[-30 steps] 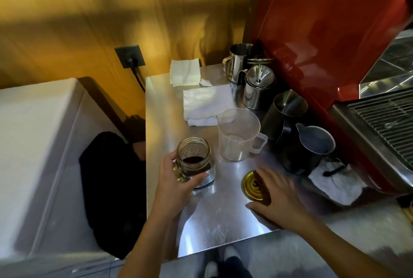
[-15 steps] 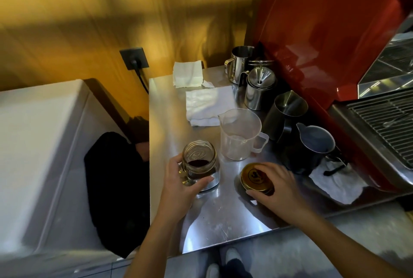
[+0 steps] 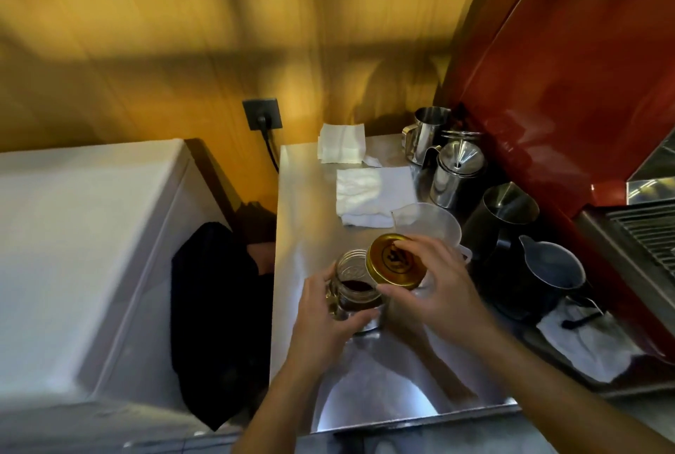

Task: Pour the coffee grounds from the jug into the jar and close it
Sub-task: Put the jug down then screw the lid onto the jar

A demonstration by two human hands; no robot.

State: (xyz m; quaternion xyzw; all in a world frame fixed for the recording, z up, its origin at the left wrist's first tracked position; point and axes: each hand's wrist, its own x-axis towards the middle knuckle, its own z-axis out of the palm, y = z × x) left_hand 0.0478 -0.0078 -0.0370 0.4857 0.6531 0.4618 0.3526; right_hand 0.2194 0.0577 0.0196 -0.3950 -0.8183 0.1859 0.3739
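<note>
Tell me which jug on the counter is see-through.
The clear plastic jug, just behind the right hand holding the gold lid. The other jugs along the red wall are metal or dark.

White cloths [image 3: 374, 194] and steel pitchers [image 3: 458, 176] crowd the counter [image 3: 303, 220] — red machine [image 3: 584, 95] beside.

We count one glass jar [image 3: 356, 280], one gold lid [image 3: 396, 260], one clear plastic jug [image 3: 427, 223], four metal pitchers (two dark) [image 3: 456, 176], three white cloths [image 3: 369, 194].
</note>
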